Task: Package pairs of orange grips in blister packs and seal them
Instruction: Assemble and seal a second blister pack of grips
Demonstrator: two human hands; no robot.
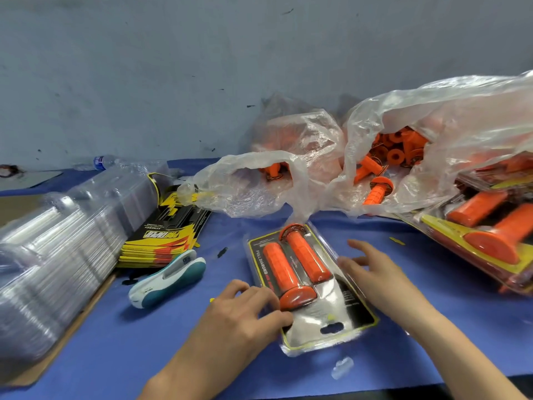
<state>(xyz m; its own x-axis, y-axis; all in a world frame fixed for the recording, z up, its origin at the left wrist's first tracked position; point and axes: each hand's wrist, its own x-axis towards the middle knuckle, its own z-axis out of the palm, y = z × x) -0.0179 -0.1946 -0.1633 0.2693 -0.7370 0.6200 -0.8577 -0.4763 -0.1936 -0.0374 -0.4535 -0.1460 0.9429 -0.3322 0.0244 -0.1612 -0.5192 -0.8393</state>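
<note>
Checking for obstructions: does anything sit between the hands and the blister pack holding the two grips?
Nothing visible does. The left hand touches the blister pack at its left edge, and the right hand is at its right edge. The white-and-teal tool lies apart, farther left.
</note>
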